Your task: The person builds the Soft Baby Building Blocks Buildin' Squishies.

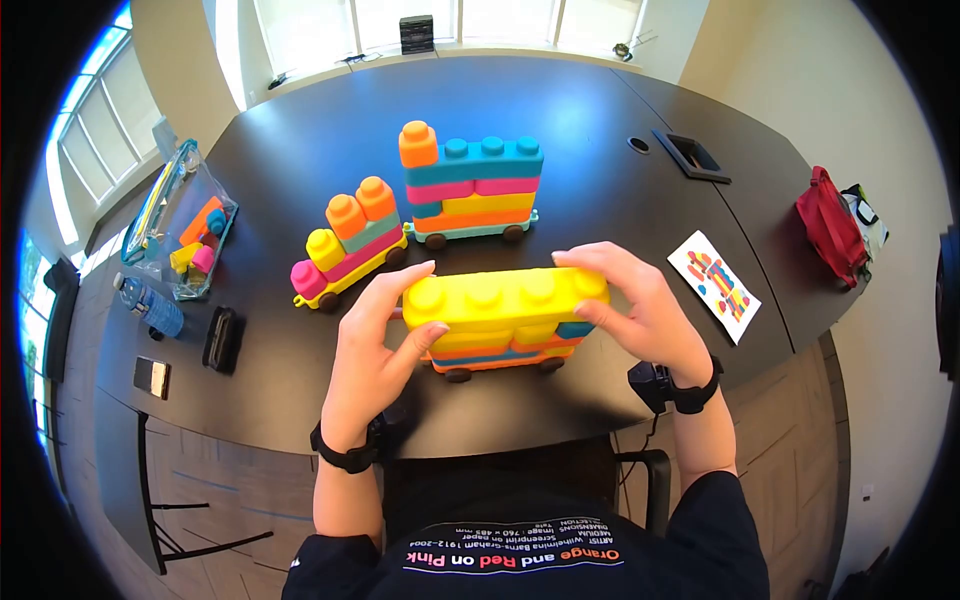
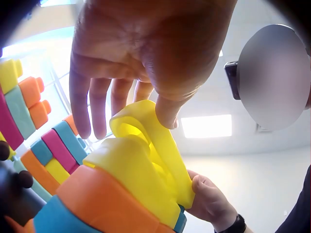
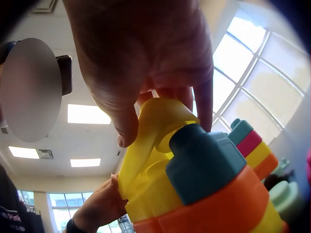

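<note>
A long yellow toy building block (image 1: pixel 510 300) is gripped at its two ends by my left hand (image 1: pixel 372 325) and right hand (image 1: pixel 642 312), thumbs on the near side and fingers over the far side. It sits tilted over a wheeled block wagon (image 1: pixel 455 358), its hollow underside partly showing in both wrist views. Directly beneath are a shorter yellow block (image 2: pixel 121 162) and a teal block (image 3: pixel 206 162), with orange blocks (image 3: pixel 218 206) below. Just beyond stands a taller wagon (image 1: pixel 475 190) of stacked blocks. To its left is a stepped wagon (image 1: pixel 355 245) topped by pink, yellow and orange blocks.
On the left are a clear bag (image 1: pixel 165 265) with loose blocks, a water bottle (image 1: pixel 150 305), a black case (image 1: pixel 220 340) and a phone (image 1: pixel 152 377). A picture sheet (image 1: pixel 715 287) and a red bag (image 1: pixel 832 230) lie to the right.
</note>
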Available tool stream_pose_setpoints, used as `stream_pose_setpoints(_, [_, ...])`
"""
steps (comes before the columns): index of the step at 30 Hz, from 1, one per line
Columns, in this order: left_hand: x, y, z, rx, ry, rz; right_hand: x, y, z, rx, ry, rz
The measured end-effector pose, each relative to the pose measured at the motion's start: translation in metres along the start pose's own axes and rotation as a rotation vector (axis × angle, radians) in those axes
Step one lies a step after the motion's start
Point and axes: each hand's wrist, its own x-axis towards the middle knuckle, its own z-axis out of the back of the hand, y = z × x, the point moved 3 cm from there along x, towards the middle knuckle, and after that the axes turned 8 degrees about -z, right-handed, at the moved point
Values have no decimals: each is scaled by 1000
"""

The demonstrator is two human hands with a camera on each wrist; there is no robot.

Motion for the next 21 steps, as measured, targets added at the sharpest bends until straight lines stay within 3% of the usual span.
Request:
stream_pose_setpoints(2, [0,-1,-1,11,-6,-14,-7,-14,2,167,-21,-202])
stream_pose_setpoints(6, [2,-1,-3,81,-13,-86,-17,-19,-8,398,-8,-296])
stream_pose_setpoints(21, [-2,-2,-8,-28,8,66,-29,-29,-21,405,-72,-229])
